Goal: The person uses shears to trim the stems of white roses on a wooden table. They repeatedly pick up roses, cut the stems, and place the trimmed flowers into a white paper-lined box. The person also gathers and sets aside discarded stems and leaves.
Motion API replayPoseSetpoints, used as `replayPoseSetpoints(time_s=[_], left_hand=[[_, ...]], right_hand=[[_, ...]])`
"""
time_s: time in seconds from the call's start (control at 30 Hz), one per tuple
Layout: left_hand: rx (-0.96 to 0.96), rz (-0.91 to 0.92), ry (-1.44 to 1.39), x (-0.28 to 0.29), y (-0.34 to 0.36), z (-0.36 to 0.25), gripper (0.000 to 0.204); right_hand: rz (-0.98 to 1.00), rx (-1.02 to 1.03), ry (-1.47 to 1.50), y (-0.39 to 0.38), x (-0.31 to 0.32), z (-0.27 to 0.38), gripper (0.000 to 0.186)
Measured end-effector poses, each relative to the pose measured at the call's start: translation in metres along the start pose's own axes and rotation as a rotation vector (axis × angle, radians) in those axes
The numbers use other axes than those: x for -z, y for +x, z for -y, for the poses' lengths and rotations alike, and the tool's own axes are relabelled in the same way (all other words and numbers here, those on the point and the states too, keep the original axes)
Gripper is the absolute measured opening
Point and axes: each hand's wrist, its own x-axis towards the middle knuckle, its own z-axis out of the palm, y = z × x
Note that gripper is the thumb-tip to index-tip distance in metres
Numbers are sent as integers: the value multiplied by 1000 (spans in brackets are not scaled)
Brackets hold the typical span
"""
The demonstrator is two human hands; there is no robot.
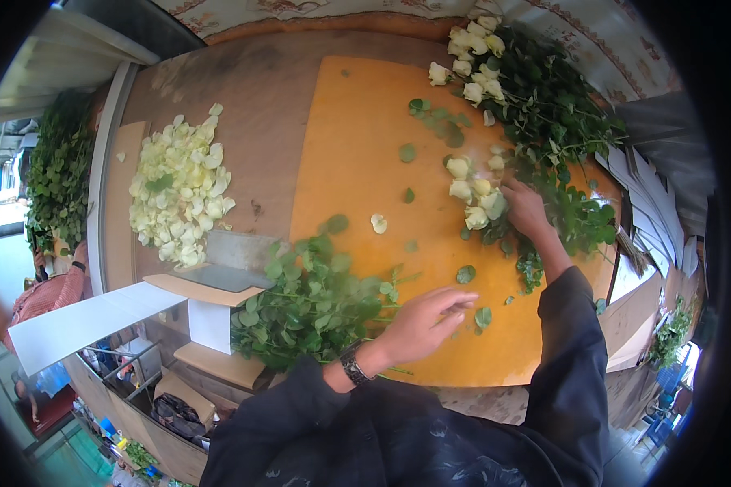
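Note:
At the right of the table, my right hand [526, 209] has its fingers curled in at a small group of white roses [481, 195], closed on a rose there; the fingertips are partly hidden among blooms and leaves. My left hand [426, 323], with a dark watch [354, 364] on its wrist, hovers over the front of the orange board [365, 146]. Its fingers are stretched out toward the right and hold nothing. Close by on the left lies a leafy heap of green rose stems [309, 304], partly under my left forearm.
A larger pile of white roses [475, 61] with dark leaves [544, 97] lies at the back right. Loose pale petals [179, 191] are heaped at the left. Folded cardboard and paper [642, 207] stand at the right edge. Another person's sleeve [57, 284] shows at far left.

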Motion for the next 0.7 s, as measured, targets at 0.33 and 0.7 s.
replayPoseSetpoints(time_s=[0.33,0.7], left_hand=[[93,-298,46,35,18,13,29],[-155,-249,826,58,185,58,59]], right_hand=[[14,-78,-47,4,30,-30,39],[106,-98,-115,6,31,-50,27]])
